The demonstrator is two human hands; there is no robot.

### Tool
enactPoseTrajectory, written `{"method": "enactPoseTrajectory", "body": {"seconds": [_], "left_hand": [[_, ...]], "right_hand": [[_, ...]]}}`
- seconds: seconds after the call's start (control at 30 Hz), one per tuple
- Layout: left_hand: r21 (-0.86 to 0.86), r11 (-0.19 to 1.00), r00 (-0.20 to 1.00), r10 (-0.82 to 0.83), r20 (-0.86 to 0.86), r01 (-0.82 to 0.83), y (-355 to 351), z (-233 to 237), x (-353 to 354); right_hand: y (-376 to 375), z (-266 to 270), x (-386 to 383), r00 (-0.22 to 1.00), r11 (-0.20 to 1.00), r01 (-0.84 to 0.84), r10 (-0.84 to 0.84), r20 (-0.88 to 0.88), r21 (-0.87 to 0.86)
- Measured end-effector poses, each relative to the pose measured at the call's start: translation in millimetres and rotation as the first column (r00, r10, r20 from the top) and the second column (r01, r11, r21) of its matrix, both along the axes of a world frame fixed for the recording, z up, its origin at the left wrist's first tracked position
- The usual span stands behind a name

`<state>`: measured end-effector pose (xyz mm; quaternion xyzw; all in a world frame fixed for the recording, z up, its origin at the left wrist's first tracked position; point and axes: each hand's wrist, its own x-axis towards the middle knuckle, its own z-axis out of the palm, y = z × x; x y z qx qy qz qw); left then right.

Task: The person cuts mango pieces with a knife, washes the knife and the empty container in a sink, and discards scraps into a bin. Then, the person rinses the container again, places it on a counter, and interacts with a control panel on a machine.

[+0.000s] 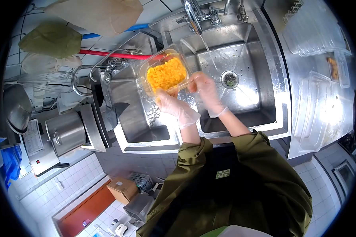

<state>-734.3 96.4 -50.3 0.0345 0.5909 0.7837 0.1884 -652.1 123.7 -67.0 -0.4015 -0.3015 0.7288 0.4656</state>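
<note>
Gripping clear plastic tub (158, 56), thin-gloved hands (172, 104), steel sink (261, 59)

container (167, 73) above sink divider | drain (229, 79) right | pot (67, 132) left

Both hands are holding a clear plastic container (143, 75), which is sitting tilted with its open top facing up toward the camera. It is carrying a heap of yellow-orange food (167, 74), chunky and loose, filling most of the tub; the exact kind is not showing. The gloved left hand (171, 103) is gripping the near edge from below. The gloved right hand (203, 89) is pinching the right corner. The tub is hanging just beyond the left hand and just left of the right hand.
</note>
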Motion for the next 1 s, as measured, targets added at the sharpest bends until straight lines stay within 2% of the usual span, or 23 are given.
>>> {"method": "enactPoseTrajectory", "body": {"seconds": [0.07, 0.13, 0.17, 0.2, 0.3, 0.37, 0.4, 0.5, 0.6, 0.63, 0.73, 0.8, 0.87, 0.93, 1.0], "left_hand": [[-0.029, 0.999, 0.999, 0.032, 0.005, -0.032, 0, 5, 2], [-0.029, 0.998, 0.998, 0.06, 0.019, -0.06, 0, 24, 10], [-0.012, 0.998, 0.998, 0.06, 0.019, -0.06, -1, 23, 8], [0.005, 0.998, 0.998, 0.059, 0.021, -0.059, -2, 20, 6], [0.0, 0.998, 0.998, 0.057, 0.005, -0.057, -8, 17, 3], [-0.005, 0.998, 0.998, 0.06, -0.007, -0.06, -10, 15, 1], [0.0, 0.998, 0.998, 0.061, -0.008, -0.061, -11, 15, 0], [-0.003, 1.0, 1.0, 0.029, -0.002, -0.029, -16, 15, -3], [-0.02, 1.0, 0.999, 0.019, 0.036, -0.019, -21, 15, -5], [-0.027, 0.999, 0.998, 0.024, 0.05, -0.022, -22, 16, -6], [-0.034, 0.999, 0.999, -0.021, 0.05, 0.022, -29, 29, -6], [0.019, 0.993, 0.991, -0.114, 0.067, 0.113, -39, 29, -15], [0.044, 0.982, 0.979, -0.189, 0.076, 0.186, -50, 34, -21], [0.065, 0.964, 0.961, -0.262, 0.082, 0.258, -60, 34, -27], [0.056, 0.962, 0.96, -0.271, 0.076, 0.267, -66, 41, -26]], "right_hand": [[20, -26, 11, 0.994, 0.986, 0.108, -0.11, 0.005, 0.125], [60, -39, 22, 0.981, 0.995, 0.093, -0.096, 0.169, 0.025], [78, -51, 24, 0.929, 0.985, 0.046, -0.102, 0.356, 0.163], [93, -63, 24, 0.839, 0.958, -0.027, -0.134, 0.527, 0.287], [124, -80, 22, 0.52, 0.805, -0.024, -0.497, 0.695, 0.593], [129, -45, 32, 0.384, 0.904, -0.275, -0.208, 0.899, 0.327], [130, -32, 35, 0.284, 0.911, -0.377, -0.058, 0.957, 0.167], [138, -41, 36, 0.095, 0.833, -0.545, 0.172, 0.981, -0.094], [127, -53, 38, 0.28, 0.819, -0.541, -0.039, 0.959, 0.191], [128, -57, 39, 0.332, 0.846, -0.491, -0.04, 0.943, 0.209], [145, -42, 56, 0.199, 0.841, -0.506, -0.101, 0.975, 0.191], [178, -46, 68, 0.089, 0.894, -0.33, -0.29, 0.953, 0.302], [214, -46, 80, 0.095, 0.858, -0.276, -0.424, 0.901, 0.433], [240, -31, 83, 0.001, 0.85, -0.418, -0.354, 0.935, 0.322], [256, -29, 84, 0.061, 0.85, -0.461, -0.256, 0.965, 0.254]]}}
